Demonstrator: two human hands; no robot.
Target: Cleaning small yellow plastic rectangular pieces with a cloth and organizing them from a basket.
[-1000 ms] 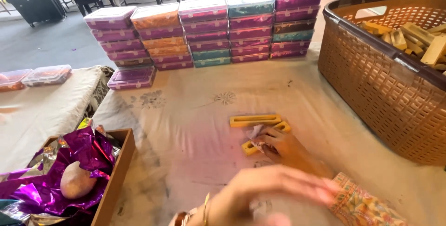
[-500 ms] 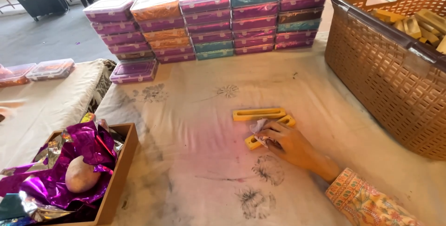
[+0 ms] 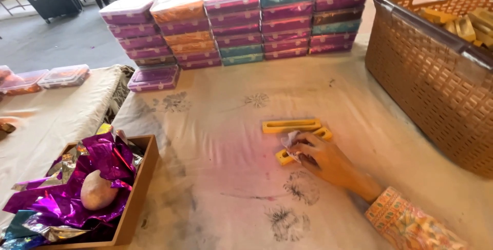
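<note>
My right hand (image 3: pixel 328 162) rests just right of the frame's centre, fingers curled down around a small crumpled white cloth (image 3: pixel 289 139), pressing it onto a yellow slotted block (image 3: pixel 287 155) that lies slantwise under my fingertips. Much of that block is hidden by my hand, so its full shape is hard to tell; it looks like a flat wooden bar with a long slot. A second yellow slotted bar (image 3: pixel 291 125) lies level just above it, close beside the cloth. My patterned orange sleeve (image 3: pixel 411 224) runs off the lower right corner. My left hand is out of the frame.

The tabletop is covered by a pale cloth sheet (image 3: pixel 231 126), smudged with dark flower-like prints. At the right edge stands a brown woven plastic basket (image 3: pixel 426 85), cut off by the frame, with more yellow pieces (image 3: pixel 462 24) inside. Across the top runs a row of stacked clear-lidded boxes (image 3: pixel 241 24) holding purple, orange and teal contents. In the lower left, a wooden tray (image 3: pixel 141 188) holds crinkled purple and silver foil (image 3: pixel 77 188) around a smooth tan oval lump (image 3: pixel 97 191). Beyond, at upper left, lies grey floor with dark chair legs.
</note>
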